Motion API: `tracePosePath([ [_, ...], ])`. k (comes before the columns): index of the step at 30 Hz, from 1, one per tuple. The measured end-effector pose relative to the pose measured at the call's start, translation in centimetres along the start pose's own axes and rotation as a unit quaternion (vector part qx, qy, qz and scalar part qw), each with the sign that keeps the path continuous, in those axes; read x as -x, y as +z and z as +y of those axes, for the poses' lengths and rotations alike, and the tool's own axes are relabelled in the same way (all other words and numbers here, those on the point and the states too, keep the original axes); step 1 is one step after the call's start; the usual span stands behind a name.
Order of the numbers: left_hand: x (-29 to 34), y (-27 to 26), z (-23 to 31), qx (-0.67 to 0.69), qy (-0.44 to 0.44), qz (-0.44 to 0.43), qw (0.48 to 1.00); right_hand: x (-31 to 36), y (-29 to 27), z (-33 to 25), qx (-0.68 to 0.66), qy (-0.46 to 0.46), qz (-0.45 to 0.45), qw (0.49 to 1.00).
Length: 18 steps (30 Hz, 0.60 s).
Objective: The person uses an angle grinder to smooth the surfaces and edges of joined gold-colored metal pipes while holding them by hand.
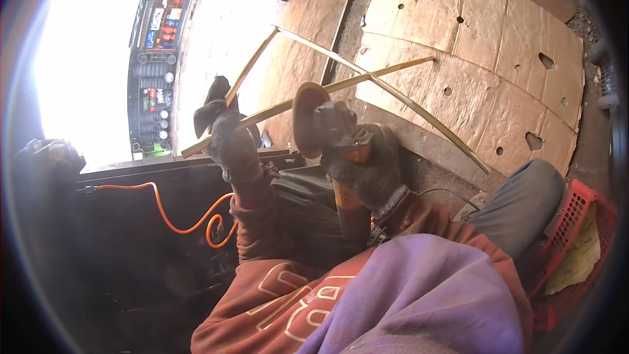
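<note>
My left hand (234,147), in a dark, worn glove, is closed round a brass-coloured metal frame (272,111) made of thin bars that cross and bend at an angle. Gripped in my right hand (380,170), also gloved, is an angle grinder (352,213) with an orange body and a grey head. Its round disc (308,118) stands edge-up beside the long bar, close to it; whether they touch I cannot tell. The frame's far bars reach out over the floor to the right.
Flattened cardboard (458,78) with several holes lies ahead on the right. A red plastic crate (563,242) stands by my right knee. An orange cord (157,196) loops over a dark surface on the left. Beyond the bright opening stands a shop front with tyres (154,82).
</note>
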State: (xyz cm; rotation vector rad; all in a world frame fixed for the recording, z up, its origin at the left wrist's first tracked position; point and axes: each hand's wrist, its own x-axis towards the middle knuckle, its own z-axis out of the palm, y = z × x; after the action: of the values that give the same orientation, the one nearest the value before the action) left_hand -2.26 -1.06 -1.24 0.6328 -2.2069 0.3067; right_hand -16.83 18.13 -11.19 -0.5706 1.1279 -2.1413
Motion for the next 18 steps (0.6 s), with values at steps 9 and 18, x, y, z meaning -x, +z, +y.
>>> tracePosePath([
  [9, 0.1, -0.4, -0.2, 0.027, -0.033, 0.010, 0.999, -0.2, -0.7, 3.6, -0.194, 0.203, -0.002, 0.960],
  [18, -1.7, 0.3, 4.7, 0.357, -0.304, 0.108, 0.877, -0.8, -2.1, 6.4, -0.113, 0.258, 0.006, 0.960],
])
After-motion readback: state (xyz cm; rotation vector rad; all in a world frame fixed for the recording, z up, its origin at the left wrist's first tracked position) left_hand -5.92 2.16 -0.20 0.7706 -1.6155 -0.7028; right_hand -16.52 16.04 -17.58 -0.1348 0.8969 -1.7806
